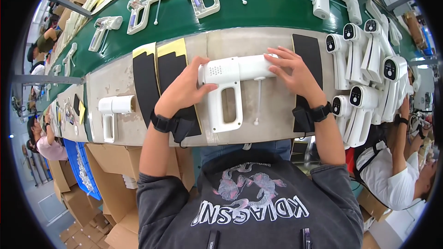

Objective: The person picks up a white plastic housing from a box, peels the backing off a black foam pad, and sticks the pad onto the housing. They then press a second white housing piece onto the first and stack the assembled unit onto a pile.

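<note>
A white gun-shaped sprayer (237,71), with a looped handle and vent slots on its side, lies crosswise over the workbench in front of me. My left hand (187,83) is closed around its rear end, thumb on the near side and fingers over the top. At the front end, my right hand (295,74) holds the barrel between thumb and fingers, with some fingers raised. A thin white tube (259,99) with a small knobbed tip hangs from under the barrel. Both wrists wear black bands. Beneath my forearms are black foam strips (144,80), one pair with yellow backing.
Another white housing (115,106) lies to the left. Several finished-looking sprayers with black panels (362,97) are piled at the right. Across the far side, a green conveyor belt (263,9) carries opened housings. A co-worker (392,170) sits close on the right; cardboard boxes (115,157) stand lower left.
</note>
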The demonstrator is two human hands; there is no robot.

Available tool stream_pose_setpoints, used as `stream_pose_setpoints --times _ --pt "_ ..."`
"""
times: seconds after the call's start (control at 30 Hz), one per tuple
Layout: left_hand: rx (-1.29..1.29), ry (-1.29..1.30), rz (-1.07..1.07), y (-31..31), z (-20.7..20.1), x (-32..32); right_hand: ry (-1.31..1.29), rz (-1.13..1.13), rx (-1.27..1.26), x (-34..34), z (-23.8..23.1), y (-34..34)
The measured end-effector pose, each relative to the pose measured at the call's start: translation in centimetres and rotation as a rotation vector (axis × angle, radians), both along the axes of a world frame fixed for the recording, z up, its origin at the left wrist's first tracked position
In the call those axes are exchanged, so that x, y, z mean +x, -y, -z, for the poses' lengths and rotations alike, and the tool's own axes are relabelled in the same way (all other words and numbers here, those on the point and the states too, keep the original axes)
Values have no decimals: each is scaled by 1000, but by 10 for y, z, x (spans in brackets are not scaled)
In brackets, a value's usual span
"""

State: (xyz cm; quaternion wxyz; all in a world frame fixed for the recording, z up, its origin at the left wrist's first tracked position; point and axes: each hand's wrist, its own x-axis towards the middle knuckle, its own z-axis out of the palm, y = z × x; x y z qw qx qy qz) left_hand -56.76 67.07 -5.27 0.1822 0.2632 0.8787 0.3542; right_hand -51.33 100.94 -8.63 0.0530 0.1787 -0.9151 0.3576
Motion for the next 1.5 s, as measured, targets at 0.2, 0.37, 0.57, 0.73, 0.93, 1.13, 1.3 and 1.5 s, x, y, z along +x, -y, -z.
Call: stream_pose_setpoints --times 0.2,0.37,0.57,0.73,0.93,1.13,1.3,1.5 --pt "-70 138 164 -6 -4 -20 362 -28 -199 -19 -24 -4" --pt "56 201 213 -5 -1 -27 340 -177 22 -39 -10 -10" --pt "292 28 243 -17 -49 -47 656 -248 -178 -18 -24 -7" --pt "285 203 309 -36 -74 -87 623 -173 -587 -1 -17 0" --pt "101 -97 221 -73 -57 -179 670 192 -1018 -15 -22 -19" --pt "-276 -41 -574 -65 24 -255 530 432 -1134 -99 -4 -59" --pt "-250 109 -702 -104 54 -245 421 627 -1098 -185 14 -87" --pt "-249 28 -790 -126 52 -230 384 872 -964 -225 38 -71"
